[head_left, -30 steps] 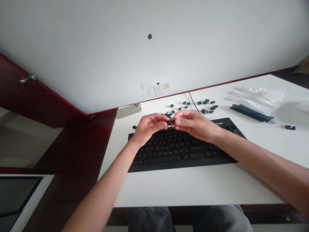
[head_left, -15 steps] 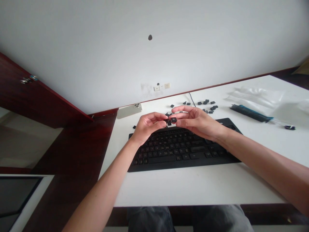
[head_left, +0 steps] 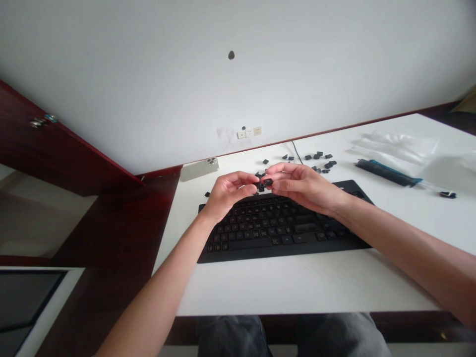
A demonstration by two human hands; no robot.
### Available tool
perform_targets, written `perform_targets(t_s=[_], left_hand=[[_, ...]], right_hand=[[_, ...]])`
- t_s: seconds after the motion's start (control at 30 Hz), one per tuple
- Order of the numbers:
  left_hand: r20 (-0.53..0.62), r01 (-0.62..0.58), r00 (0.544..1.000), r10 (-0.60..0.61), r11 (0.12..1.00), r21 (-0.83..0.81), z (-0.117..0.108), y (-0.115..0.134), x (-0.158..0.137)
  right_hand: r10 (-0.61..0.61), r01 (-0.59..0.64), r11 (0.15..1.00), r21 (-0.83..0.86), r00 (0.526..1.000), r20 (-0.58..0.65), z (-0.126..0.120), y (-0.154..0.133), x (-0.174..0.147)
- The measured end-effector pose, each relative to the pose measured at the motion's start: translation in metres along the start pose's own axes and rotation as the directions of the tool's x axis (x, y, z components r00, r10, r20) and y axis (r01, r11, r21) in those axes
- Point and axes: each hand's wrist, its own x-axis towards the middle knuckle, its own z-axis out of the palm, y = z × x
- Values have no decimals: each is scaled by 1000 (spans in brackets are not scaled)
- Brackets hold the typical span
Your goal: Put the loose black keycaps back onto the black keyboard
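Note:
Both hands are raised close together above the back edge of a black keyboard. My right hand pinches a small black keycap between thumb and fingers. My left hand has thumb and forefinger curled together just left of that keycap. A dark bit shows at its fingertips, but I cannot tell it apart from the loose keycaps behind. The keyboard lies on the white table, partly covered by my right hand and forearm. Several loose black keycaps are scattered behind the keyboard, some hidden by my fingers.
A phone lies at the table's back left. On the right are a dark tube-like packet, clear plastic wrap and a small black item. A cable runs towards the wall. The white table's front edge is near my legs.
The keycap in my right hand has tilted slightly, and the right fingers have shifted a little. My left hand has stayed almost still.

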Motion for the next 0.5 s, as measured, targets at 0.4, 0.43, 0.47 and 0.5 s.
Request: perform_targets(t_s=[0.4,0.43,0.47,0.5], left_hand=[[23,17,1000,-16,999,-30,-1,-1,1],[24,15,1000,-15,999,-33,-1,-1,1],[25,12,1000,-11,999,-37,-1,-1,1],[27,9,1000,-8,999,-41,-1,-1,1]], right_hand=[[0,0,1000,18,1000,-15,-1,5,1],[0,0,1000,17,1000,-15,-1,5,1],[0,0,1000,18,1000,-14,-1,5,1],[-1,1,1000,21,1000,-14,-1,5,1]])
